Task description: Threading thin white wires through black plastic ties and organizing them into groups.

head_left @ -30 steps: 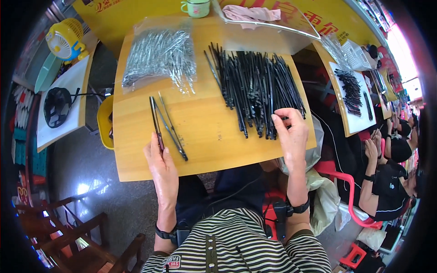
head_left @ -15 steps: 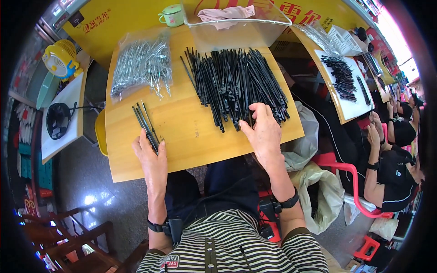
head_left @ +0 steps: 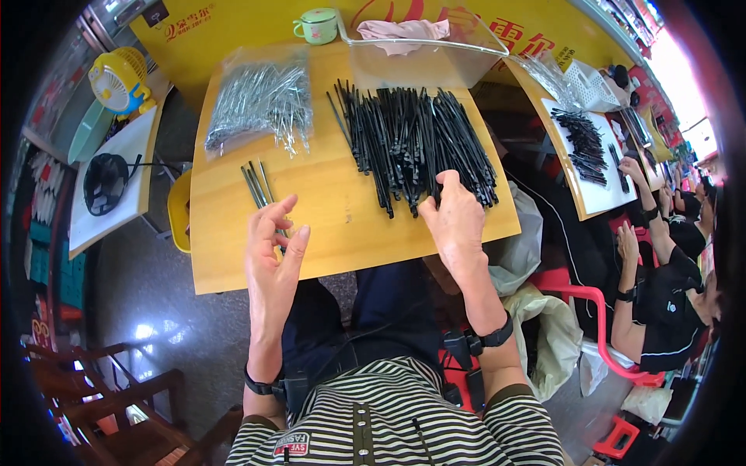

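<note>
A thick spread of thin black sticks covers the right half of the wooden table. My right hand is at its near edge, with thumb and curled forefinger around the end of one black stick. On the left, a few thin dark sticks lie apart from the pile, their near ends hidden behind my left hand. That hand is raised over them, fingers loosely bent and thumb apart, with nothing seen in it. Beyond them rests a clear plastic bag full of thin silvery pieces.
A clear plastic bin with a pink cloth and a lidded green cup are at the table's back. A yellow fan stands left. To the right, co-workers sit by a table with more black sticks; sacks stand beside me.
My left hand has let go of the few sticks, opening and lifting over them. My right hand stays at the pile's near edge. The view has shifted slightly.
</note>
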{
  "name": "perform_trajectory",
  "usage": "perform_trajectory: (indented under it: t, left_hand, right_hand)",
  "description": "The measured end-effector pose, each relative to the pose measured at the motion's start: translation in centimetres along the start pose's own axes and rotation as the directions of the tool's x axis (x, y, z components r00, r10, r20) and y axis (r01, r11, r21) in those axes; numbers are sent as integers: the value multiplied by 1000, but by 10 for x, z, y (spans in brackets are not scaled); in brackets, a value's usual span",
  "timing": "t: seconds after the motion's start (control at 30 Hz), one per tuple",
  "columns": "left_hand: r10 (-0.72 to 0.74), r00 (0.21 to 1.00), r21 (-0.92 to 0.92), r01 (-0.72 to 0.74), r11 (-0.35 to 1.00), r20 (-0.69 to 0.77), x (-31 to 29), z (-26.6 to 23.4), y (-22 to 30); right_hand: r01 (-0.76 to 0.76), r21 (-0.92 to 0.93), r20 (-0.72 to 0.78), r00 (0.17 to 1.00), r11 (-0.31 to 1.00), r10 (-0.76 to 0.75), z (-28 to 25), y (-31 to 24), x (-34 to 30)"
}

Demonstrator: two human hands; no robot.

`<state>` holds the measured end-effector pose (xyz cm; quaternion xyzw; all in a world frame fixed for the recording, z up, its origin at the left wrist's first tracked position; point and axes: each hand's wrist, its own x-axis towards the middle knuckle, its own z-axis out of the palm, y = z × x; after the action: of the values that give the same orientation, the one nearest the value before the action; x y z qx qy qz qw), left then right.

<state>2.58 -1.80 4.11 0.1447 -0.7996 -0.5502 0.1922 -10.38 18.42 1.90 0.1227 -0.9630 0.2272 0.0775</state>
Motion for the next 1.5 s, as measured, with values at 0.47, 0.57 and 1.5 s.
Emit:
perform_trajectory:
  t: [0.47, 0.57, 1.5]
  left_hand:
    - [-163, 870, -485, 405, 775, 466, -17, 40, -8]
    - [-150, 847, -468, 420, 778, 510, -16, 50, -11]
    - [-86, 756, -604, 580, 547, 649, 24, 110, -12]
  right_hand:
    - [-387, 745, 350, 920, 544, 175, -22, 15, -2]
    - [-398, 757, 365, 915, 519, 169, -18, 17, -1]
    - [-201, 711, 216, 974, 674, 63, -33, -24, -46]
